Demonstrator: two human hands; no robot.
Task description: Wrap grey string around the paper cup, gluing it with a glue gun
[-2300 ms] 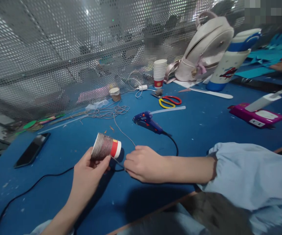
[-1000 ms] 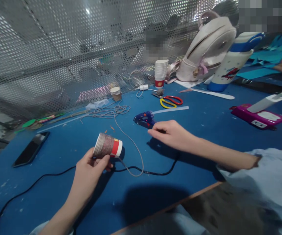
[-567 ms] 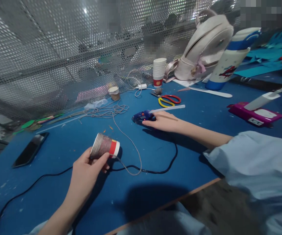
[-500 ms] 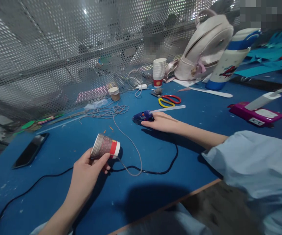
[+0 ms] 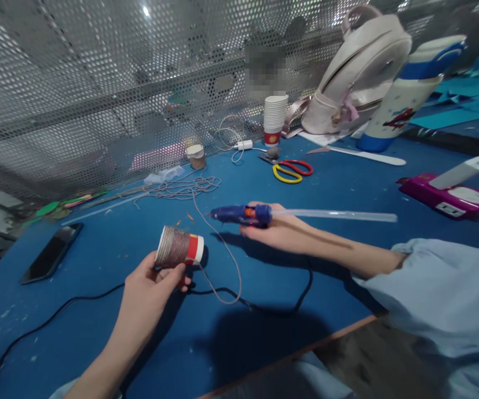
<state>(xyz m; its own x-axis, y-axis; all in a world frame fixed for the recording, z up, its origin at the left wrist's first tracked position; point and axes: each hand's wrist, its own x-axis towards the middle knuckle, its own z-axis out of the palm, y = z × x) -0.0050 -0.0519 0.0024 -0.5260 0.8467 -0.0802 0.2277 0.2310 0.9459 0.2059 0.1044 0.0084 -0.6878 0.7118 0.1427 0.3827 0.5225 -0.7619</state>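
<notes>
My left hand (image 5: 156, 282) is closed around a paper cup (image 5: 179, 247) tipped on its side, its mouth to the left. Grey-brown string covers most of the cup, leaving a red and white band bare on the right. From the cup a loose length of string (image 5: 239, 271) loops back to a tangled pile (image 5: 181, 187). In my right hand (image 5: 270, 227) is a blue hot glue gun (image 5: 239, 214), held above the table with its nozzle pointing left toward the cup. A long clear glue stick (image 5: 339, 214) sticks out of its back end.
Scissors (image 5: 291, 170), a stack of paper cups (image 5: 275, 119), a string-wrapped cup (image 5: 196, 157) and a white knife (image 5: 367, 156) lie farther back. A phone (image 5: 52, 254) is at left; a bottle (image 5: 403, 102), backpack (image 5: 355, 77) and magenta device (image 5: 451, 195) stand right. A black cord (image 5: 65, 303) crosses the table.
My right hand has lifted the glue gun off the table and brought it nearer, its nozzle shifting left toward the cup. My left hand holds the cup almost still.
</notes>
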